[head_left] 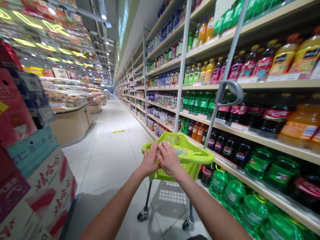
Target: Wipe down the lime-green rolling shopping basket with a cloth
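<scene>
My left hand (pixel 150 159) and my right hand (pixel 169 159) meet over the near left part of a small lime-green plastic shopping cart (pixel 197 160). Their fingers are closed and pressed against each other, pointing away from me. Whatever lies between or beneath them is hidden, and I cannot tell if they grip the cart's rim. A slanted metal pole (pixel 212 128) rises from the cart's right side, with a grey curved plastic piece (pixel 236 91) partway up. Below the basket show thin legs with a left caster (pixel 143 214) and a right caster (pixel 188 223).
Drink shelves (pixel 262 131) run along the right, close to the cart; large green bottles (pixel 235 191) stand low down. Stacked cartons (pixel 47 186) crowd the near left. Farther off is a rounded display counter (pixel 71 125). A tiled aisle (pixel 110 156) stretches ahead between them.
</scene>
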Motion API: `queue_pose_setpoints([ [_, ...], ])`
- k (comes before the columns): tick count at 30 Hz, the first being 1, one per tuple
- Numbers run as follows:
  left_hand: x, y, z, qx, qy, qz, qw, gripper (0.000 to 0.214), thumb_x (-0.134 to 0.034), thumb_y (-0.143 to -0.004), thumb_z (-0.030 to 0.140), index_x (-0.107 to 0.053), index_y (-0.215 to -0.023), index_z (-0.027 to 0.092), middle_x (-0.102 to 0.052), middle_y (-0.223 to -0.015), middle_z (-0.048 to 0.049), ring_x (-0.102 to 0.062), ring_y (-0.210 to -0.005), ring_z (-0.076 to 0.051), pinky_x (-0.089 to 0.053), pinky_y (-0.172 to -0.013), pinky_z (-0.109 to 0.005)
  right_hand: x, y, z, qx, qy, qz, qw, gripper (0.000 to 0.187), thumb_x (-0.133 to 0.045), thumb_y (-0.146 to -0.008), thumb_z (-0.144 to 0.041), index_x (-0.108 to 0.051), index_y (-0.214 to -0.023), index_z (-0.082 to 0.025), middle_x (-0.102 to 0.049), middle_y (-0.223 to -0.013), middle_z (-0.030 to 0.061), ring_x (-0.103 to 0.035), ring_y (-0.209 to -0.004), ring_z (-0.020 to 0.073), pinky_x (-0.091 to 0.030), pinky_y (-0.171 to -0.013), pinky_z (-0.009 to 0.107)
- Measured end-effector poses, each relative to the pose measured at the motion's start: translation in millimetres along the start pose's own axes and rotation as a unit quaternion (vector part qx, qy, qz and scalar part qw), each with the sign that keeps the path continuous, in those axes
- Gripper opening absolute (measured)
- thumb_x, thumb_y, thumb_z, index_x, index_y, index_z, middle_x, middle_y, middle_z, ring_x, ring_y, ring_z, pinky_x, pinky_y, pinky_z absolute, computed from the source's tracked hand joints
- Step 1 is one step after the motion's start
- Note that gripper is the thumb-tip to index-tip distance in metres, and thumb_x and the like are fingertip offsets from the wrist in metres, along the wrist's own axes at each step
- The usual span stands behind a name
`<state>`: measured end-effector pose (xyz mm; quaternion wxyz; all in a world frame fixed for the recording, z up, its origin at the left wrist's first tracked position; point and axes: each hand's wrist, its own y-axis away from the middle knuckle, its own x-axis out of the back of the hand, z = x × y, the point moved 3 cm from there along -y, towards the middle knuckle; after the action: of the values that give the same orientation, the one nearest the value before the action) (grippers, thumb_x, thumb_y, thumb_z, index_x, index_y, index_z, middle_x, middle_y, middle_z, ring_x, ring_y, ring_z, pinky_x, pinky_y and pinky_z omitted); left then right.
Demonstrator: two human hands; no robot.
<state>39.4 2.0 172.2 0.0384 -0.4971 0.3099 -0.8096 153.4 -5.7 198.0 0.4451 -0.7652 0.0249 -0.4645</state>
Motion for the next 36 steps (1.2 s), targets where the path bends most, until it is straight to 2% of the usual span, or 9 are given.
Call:
queue_pose_setpoints([
  [4,11.0,8.0,-21.1,0.024,-0.101,-0.044,0.994,0.073,-0.062,-0.060,0.033,-0.034,-0.126,0.020,-0.044,-0.130,-0.0134,-0.034,-0.123,-0.029,-0.017,-0.101,-0.059,-24.5,-12.2,-10.9,-0.035,0.028,-0.029,0.999,0.034,-0.056,-0.074,-0.029,-0.053,-0.106,-0.018,-0.048,-0.124,0.0150,-0.039,-0.116,0.0304,-0.028,-0.094,0.053],
  [7,10.9,10.0,-23.3,0.032,-0.118,-0.033,0.992,0.075,-0.062,-0.061,0.032,-0.031,-0.128,0.018,-0.042,-0.131,-0.0143,-0.034,-0.123,-0.028,-0.022,-0.100,-0.055,-27.1,-15.9,-9.3,0.005,0.034,-0.036,0.999,0.032,-0.056,-0.070,-0.018,-0.054,-0.102,-0.015,-0.051,-0.120,0.0142,-0.044,-0.112,0.0267,-0.031,-0.096,0.046],
  [10,10.3,12.8,-23.9,0.041,-0.120,-0.032,0.991,0.076,-0.061,-0.063,0.033,-0.027,-0.130,0.020,-0.040,-0.134,-0.0127,-0.033,-0.124,-0.027,-0.018,-0.101,-0.057,-7.4,-8.4,14.4,0.007,0.006,-0.013,1.000,0.033,-0.050,-0.067,-0.009,-0.056,-0.098,-0.016,-0.058,-0.109,0.0102,-0.051,-0.103,0.0212,-0.041,-0.089,0.036],
  [15,12.5,16.0,-21.6,0.060,-0.134,0.004,0.989,0.073,-0.062,-0.064,0.037,-0.032,-0.128,0.018,-0.044,-0.130,-0.0144,-0.034,-0.123,-0.029,-0.019,-0.101,-0.057,50.9,41.1,93.4,-0.081,0.021,0.074,0.994,0.038,-0.043,-0.066,-0.009,-0.057,-0.101,-0.018,-0.061,-0.101,0.0076,-0.057,-0.094,0.0210,-0.045,-0.084,0.040],
  [17,11.1,14.5,-16.2,0.076,-0.145,0.021,0.986,0.071,-0.062,-0.063,0.041,-0.037,-0.125,0.017,-0.047,-0.126,-0.0155,-0.035,-0.122,-0.031,-0.017,-0.100,-0.059,60.5,57.8,105.9,-0.086,0.024,0.097,0.991,0.040,-0.041,-0.069,-0.009,-0.056,-0.105,-0.019,-0.060,-0.106,0.0072,-0.055,-0.099,0.0206,-0.044,-0.088,0.041],
  [25,2.0,14.3,4.7,0.045,-0.152,0.048,0.986,0.059,-0.058,-0.068,0.042,-0.043,-0.120,0.017,-0.049,-0.124,-0.0151,-0.035,-0.122,-0.032,-0.016,-0.100,-0.060,15.8,37.8,31.1,0.038,-0.021,0.092,0.995,0.037,-0.040,-0.073,-0.004,-0.060,-0.101,-0.018,-0.048,-0.126,0.0102,-0.034,-0.124,0.0191,-0.034,-0.101,0.043],
  [29,4.9,17.8,-1.3,0.046,-0.158,0.060,0.985,0.053,-0.054,-0.072,0.039,-0.044,-0.120,0.018,-0.050,-0.123,-0.0135,-0.038,-0.120,-0.029,-0.018,-0.101,-0.057,35.2,58.2,54.2,0.057,-0.031,0.092,0.994,0.029,-0.040,-0.078,-0.007,-0.063,-0.089,-0.021,-0.051,-0.124,0.0079,-0.038,-0.121,0.0187,-0.037,-0.098,0.044],
  [32,5.5,18.6,-5.5,0.048,-0.153,0.070,0.985,0.050,-0.052,-0.073,0.037,-0.045,-0.119,0.019,-0.051,-0.122,-0.0123,-0.038,-0.120,-0.029,-0.019,-0.101,-0.057,65.1,88.0,102.8,-0.022,-0.029,0.120,0.992,0.027,-0.043,-0.075,-0.011,-0.063,-0.088,-0.021,-0.050,-0.125,0.0067,-0.043,-0.118,0.0203,-0.037,-0.096,0.045],
  [36,3.7,18.4,-8.3,0.046,-0.151,0.072,0.985,0.050,-0.051,-0.075,0.039,-0.046,-0.119,0.017,-0.052,-0.122,-0.0129,-0.038,-0.120,-0.030,-0.016,-0.102,-0.058,83.6,97.3,163.0,-0.221,-0.118,0.138,0.958,0.023,-0.046,-0.068,-0.020,-0.065,-0.082,-0.020,-0.064,-0.102,0.0060,-0.058,-0.097,0.0236,-0.045,-0.084,0.042],
])
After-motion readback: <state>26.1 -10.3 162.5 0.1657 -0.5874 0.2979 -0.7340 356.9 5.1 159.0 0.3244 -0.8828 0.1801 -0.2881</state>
